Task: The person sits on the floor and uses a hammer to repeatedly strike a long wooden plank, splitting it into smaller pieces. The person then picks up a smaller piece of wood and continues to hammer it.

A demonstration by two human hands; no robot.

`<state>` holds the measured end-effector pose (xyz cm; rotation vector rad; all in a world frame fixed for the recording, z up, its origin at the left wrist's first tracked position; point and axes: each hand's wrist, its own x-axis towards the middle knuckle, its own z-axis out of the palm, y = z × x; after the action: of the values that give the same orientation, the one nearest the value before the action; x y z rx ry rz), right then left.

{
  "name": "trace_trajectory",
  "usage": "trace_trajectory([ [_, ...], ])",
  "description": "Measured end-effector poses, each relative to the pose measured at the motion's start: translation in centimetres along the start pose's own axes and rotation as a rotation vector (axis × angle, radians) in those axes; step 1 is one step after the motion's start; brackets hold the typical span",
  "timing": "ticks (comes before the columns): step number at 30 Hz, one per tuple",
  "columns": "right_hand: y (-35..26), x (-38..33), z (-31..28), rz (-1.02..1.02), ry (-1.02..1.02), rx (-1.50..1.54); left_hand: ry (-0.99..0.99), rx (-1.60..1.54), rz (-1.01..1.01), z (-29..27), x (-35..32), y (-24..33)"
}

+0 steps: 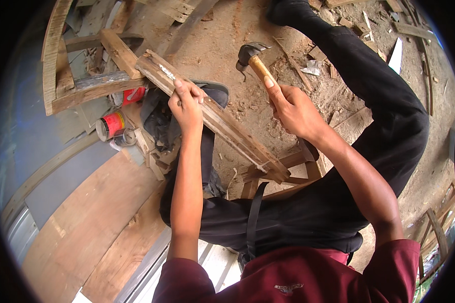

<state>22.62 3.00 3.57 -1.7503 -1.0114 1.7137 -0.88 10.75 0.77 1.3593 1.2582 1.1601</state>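
Note:
A long weathered wooden beam (235,134) lies slantwise in front of me, with a pale streak near its far left end. My left hand (188,103) is closed on the beam toward that end, thumb and curled fingers against the wood; whether a small thing is pinched there too is hidden. Raised to the right of the beam, my right hand (293,108) grips a claw hammer (259,67) by its wooden handle. The dark hammer head is up and apart from the beam. At its near right end, the beam rests by a wooden frame (293,160) between my legs.
A curved wooden frame (93,93) stands at the left, close to the beam's far end. Below it are a red can (111,123) and an open tin (125,137). Wood scraps (333,65) litter the dirt floor. Plywood boards (93,212) lie at the near left.

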Motion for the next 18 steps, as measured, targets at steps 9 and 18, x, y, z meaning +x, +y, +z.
trace_trajectory([
  [9, 0.5, 0.6, 0.2, -0.006, -0.032, -0.006, -0.256, -0.269, -0.344, -0.8, 1.4, -2.0],
  [18, 0.9, 0.8, 0.6, -0.035, -0.027, -0.012, -0.326, 0.021, -0.443, 0.2, 0.9, -1.6],
])
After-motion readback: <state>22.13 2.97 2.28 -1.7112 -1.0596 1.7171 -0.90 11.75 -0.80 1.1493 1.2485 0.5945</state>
